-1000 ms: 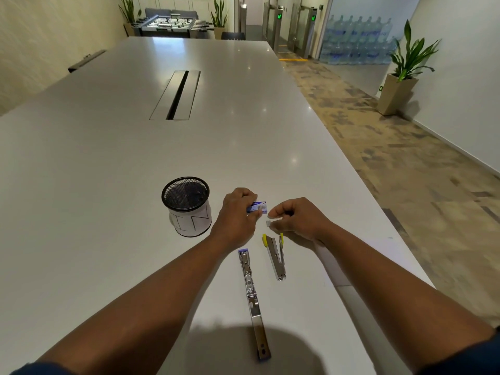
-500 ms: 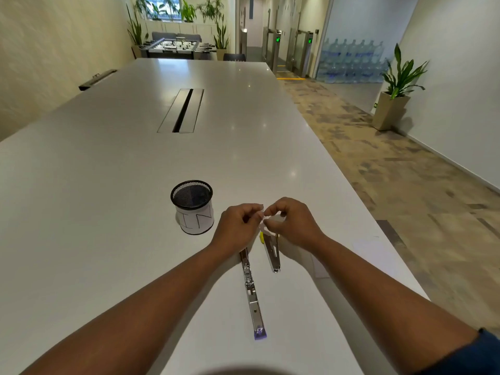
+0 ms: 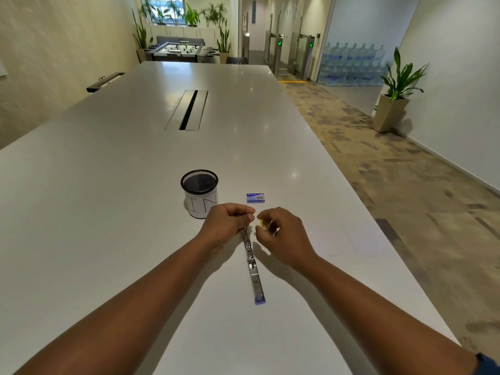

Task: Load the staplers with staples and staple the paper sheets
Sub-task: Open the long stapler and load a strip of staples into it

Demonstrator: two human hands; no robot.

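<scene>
Head view: staple box (image 3: 255,198) lies just beyond both hands' grip.

Table (image 3: 108,212): long, white, glossy
Mesh cup (image 3: 199,192): black, upright, paper label around it
Cable slot (image 3: 188,110): mid-table
Potted plant (image 3: 396,96): right wall
Water bottles (image 3: 351,64): stacked behind glass
Foosball table (image 3: 181,50): far end

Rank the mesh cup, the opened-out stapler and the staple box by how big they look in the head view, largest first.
1. Mesh cup: fills the most area.
2. Opened-out stapler: longest, but very thin. It lies nearer the camera, so its place against the cup is unsure.
3. Staple box: clearly the smallest.
</scene>
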